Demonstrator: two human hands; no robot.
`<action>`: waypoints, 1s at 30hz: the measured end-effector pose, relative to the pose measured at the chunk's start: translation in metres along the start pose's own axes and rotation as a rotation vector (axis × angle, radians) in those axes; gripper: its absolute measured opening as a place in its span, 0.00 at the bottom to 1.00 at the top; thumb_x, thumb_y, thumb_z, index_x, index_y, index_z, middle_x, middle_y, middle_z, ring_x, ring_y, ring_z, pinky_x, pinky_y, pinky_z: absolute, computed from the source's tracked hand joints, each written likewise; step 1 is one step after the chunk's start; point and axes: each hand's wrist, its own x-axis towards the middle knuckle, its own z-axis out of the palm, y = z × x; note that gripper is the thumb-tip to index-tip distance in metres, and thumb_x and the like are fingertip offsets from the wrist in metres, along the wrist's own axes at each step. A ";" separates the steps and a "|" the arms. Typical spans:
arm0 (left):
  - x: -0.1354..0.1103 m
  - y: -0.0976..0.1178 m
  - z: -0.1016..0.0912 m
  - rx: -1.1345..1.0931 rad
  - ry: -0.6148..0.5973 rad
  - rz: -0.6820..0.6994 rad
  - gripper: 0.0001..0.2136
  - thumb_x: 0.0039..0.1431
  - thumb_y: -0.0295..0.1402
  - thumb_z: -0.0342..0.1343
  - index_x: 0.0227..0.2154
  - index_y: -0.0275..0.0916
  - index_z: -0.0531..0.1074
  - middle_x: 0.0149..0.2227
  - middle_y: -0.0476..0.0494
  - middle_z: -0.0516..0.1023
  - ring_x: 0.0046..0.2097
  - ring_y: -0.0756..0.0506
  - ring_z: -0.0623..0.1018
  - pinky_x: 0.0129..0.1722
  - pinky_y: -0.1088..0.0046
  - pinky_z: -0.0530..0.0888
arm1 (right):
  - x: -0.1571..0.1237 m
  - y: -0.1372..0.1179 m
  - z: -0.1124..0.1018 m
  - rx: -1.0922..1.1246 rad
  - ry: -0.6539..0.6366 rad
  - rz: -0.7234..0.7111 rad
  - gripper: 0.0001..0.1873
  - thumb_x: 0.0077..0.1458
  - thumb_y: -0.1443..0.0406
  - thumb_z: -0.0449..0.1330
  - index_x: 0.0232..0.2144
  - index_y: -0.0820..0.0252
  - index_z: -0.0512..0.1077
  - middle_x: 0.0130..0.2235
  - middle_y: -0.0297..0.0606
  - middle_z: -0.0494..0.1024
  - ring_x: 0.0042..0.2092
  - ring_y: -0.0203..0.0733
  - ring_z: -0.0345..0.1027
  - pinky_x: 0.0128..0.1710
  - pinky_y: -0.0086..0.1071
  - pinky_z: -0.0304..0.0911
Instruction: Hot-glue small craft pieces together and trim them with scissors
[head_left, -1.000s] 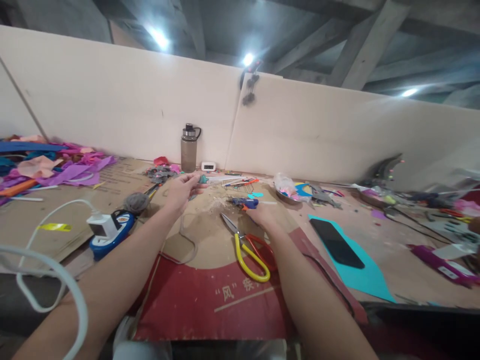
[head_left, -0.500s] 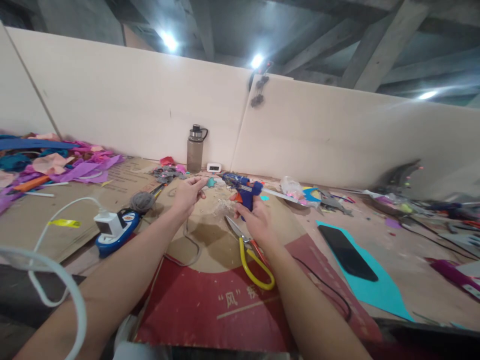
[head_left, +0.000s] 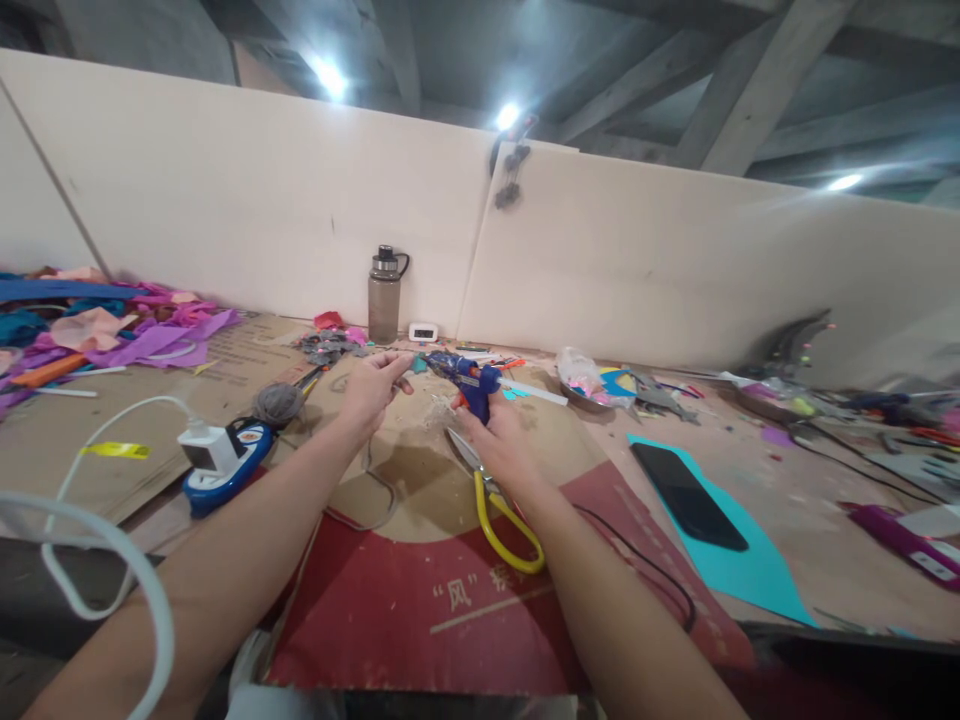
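My right hand [head_left: 499, 430] is wrapped round the handle of a blue hot glue gun [head_left: 469, 383], with a white glue stick [head_left: 534, 390] sticking out of its back. The gun's nozzle points left, at a small teal piece [head_left: 418, 364] pinched between the thumb and finger of my left hand [head_left: 375, 390]. Nozzle and piece appear to meet, though whether they touch is too small to tell. Below my right hand lie scissors with yellow handles [head_left: 484, 520], partly hidden by my wrist. Clear glue strands [head_left: 442, 412] lie under the gun.
A red and brown board [head_left: 360, 620] lies in front of me. To the left are a blue power strip [head_left: 225, 480], grey yarn [head_left: 277, 402] and felt scraps [head_left: 135, 335]. A bottle [head_left: 384, 300] stands at the back. On the right, a black phone [head_left: 690, 495] rests on turquoise sheet [head_left: 757, 570].
My right hand has brought the glue gun leftward, so its nozzle is now at the teal piece. My left hand still pinches the piece. The view has shifted slightly.
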 end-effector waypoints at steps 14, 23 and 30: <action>-0.009 0.007 0.004 0.208 0.064 0.140 0.12 0.48 0.40 0.59 0.28 0.34 0.74 0.18 0.48 0.71 0.16 0.56 0.63 0.16 0.78 0.51 | -0.002 -0.004 0.001 -0.094 0.038 -0.046 0.10 0.55 0.62 0.51 0.38 0.58 0.66 0.36 0.39 0.73 0.37 0.42 0.65 0.40 0.36 0.59; -0.009 0.009 0.004 0.188 0.055 0.139 0.12 0.48 0.40 0.59 0.27 0.34 0.74 0.18 0.48 0.71 0.16 0.55 0.64 0.15 0.78 0.51 | -0.002 -0.007 0.001 -0.121 0.037 -0.048 0.10 0.54 0.62 0.52 0.38 0.58 0.66 0.37 0.40 0.73 0.38 0.42 0.65 0.40 0.37 0.59; -0.010 0.009 0.006 0.166 0.060 0.132 0.12 0.47 0.40 0.59 0.27 0.34 0.74 0.18 0.49 0.71 0.16 0.56 0.63 0.15 0.78 0.50 | -0.002 -0.006 0.001 -0.121 0.042 -0.043 0.09 0.55 0.61 0.51 0.37 0.58 0.66 0.36 0.39 0.73 0.37 0.42 0.66 0.39 0.36 0.59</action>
